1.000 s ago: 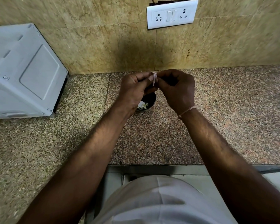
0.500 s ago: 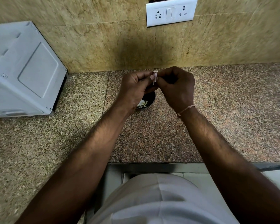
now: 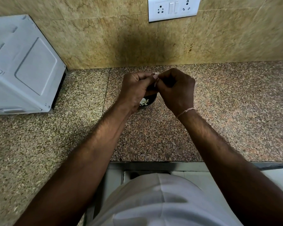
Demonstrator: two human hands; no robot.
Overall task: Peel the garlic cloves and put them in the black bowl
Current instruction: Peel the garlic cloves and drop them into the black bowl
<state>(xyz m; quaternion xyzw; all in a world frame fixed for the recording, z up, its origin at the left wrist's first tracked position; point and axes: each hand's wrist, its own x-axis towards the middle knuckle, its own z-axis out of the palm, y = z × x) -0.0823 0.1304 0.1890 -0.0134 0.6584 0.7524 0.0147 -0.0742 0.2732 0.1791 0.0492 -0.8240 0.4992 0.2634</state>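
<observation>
Over the granite counter, both hands stay locked together above the black bowl, just as a second ago — hardly any shift. Left hand keeps its curled fingers pinched on the garlic clove, right hand pinching the papery skin at the same spot. White pieces already sit in the bowl, directly beneath. No drop yet, so I'd say the peel is proving stubborn and this clove remains mid-strip. Beside them, the white appliance sits untouched.
</observation>
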